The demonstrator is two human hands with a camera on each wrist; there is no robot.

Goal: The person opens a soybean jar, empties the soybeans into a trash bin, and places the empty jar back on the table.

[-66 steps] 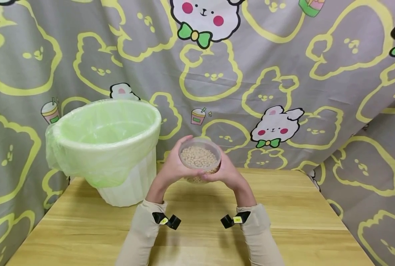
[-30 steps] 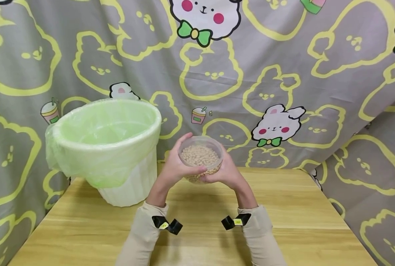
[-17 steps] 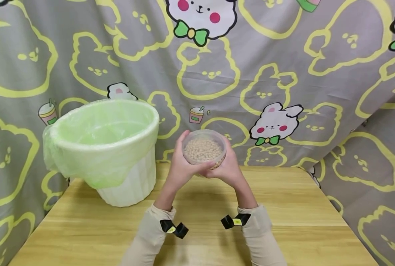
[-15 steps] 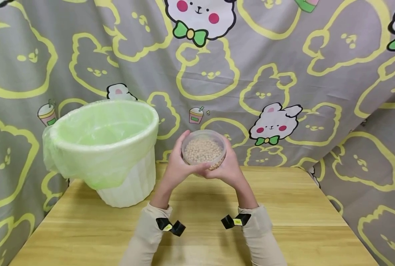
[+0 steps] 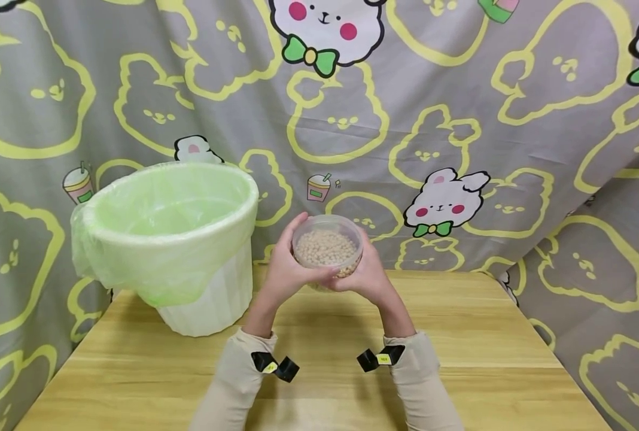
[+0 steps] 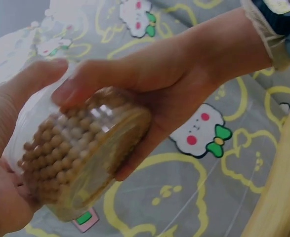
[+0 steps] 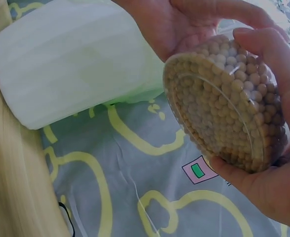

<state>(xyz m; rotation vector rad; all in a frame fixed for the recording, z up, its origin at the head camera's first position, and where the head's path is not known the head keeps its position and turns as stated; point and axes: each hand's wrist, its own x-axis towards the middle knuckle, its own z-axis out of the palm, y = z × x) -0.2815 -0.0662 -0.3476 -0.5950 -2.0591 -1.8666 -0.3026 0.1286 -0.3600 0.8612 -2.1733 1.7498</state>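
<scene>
Both hands hold a clear round plastic tub (image 5: pixel 327 223) between them, above the table and tilted a little. Small round tan balls (image 5: pixel 325 248) fill much of it, and no lid shows on top. My left hand (image 5: pixel 283 269) grips the tub's left side, thumb across the near wall. From the other side my right hand (image 5: pixel 370 272) grips it, the two thumbs meeting at the front. In the right wrist view the tub's underside shows the tan balls (image 7: pixel 219 111) through clear plastic. The tub's far wall is hidden from the head view.
To the left on the wooden table (image 5: pixel 486 335) stands a large white bin (image 5: pixel 222 299). A pale green plastic bag (image 5: pixel 163 269) lines it and folds over its rim. Behind hangs a grey curtain (image 5: pixel 513 149) with cartoon prints. Black wrist cameras sit on both sleeves.
The tub rose slightly between one second and half a second ago, and is now a touch lower again. Both hands keep hold of it throughout. The bin stays put.
</scene>
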